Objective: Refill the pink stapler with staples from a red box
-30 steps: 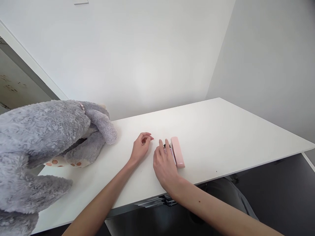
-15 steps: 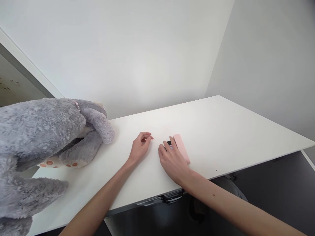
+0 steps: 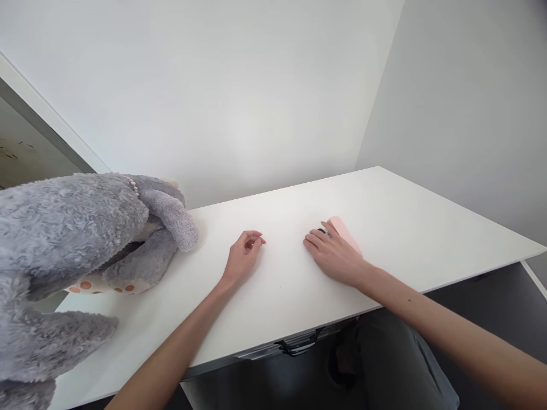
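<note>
My left hand [image 3: 243, 255] rests on the white desk [image 3: 273, 290] with its fingers loosely curled. A gap shows between thumb and fingers, and nothing is in them. Farther right, my right hand [image 3: 335, 255] lies palm down, its fingers bent over a small black-topped object [image 3: 322, 230]. Most of that object is hidden under the fingers, so its kind cannot be made out. Against the thumb side of this hand lies a long, narrow pink case [image 3: 345, 234], slanted and partly covered by the hand.
A large grey plush toy [image 3: 77, 222] sits on the desk's left side. White wall [image 3: 239, 102] rises behind the desk. Below the front edge are a black handle-like piece [image 3: 299, 344] and my leg in dark trousers [image 3: 393, 359].
My right hand has slid right and slightly away across the desk. The pink case and the black-topped object moved along with it. My left hand has stayed in place.
</note>
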`<control>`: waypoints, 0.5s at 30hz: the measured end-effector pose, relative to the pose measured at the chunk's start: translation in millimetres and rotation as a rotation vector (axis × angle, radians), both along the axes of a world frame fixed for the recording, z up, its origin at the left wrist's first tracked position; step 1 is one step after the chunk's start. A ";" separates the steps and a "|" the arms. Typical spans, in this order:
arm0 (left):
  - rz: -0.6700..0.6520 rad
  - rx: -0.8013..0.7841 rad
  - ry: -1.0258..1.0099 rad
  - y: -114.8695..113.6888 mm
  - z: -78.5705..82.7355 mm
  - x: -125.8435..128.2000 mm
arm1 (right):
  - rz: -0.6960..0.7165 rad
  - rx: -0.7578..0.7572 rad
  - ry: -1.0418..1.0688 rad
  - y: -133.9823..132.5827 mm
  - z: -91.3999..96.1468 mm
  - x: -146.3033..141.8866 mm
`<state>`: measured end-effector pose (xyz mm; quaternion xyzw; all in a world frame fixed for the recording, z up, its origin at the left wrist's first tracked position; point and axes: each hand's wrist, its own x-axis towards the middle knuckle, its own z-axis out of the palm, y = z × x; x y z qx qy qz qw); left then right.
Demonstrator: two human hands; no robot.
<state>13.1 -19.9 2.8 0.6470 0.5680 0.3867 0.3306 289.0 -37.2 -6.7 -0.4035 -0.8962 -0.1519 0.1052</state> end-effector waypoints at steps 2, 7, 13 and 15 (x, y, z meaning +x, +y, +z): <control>0.001 -0.003 -0.002 -1.1 0.6 0.3 | 0.028 -0.006 0.053 11.1 -1.0 19.7; 0.013 -0.014 -0.007 -3.5 2.1 0.9 | 0.031 0.029 0.028 44.5 -10.0 74.7; 0.016 -0.027 -0.007 -3.6 1.7 0.7 | -0.034 0.013 0.064 63.6 -22.0 114.8; 0.014 -0.026 0.000 -3.0 1.1 0.7 | -0.032 0.005 0.089 62.0 -24.0 117.6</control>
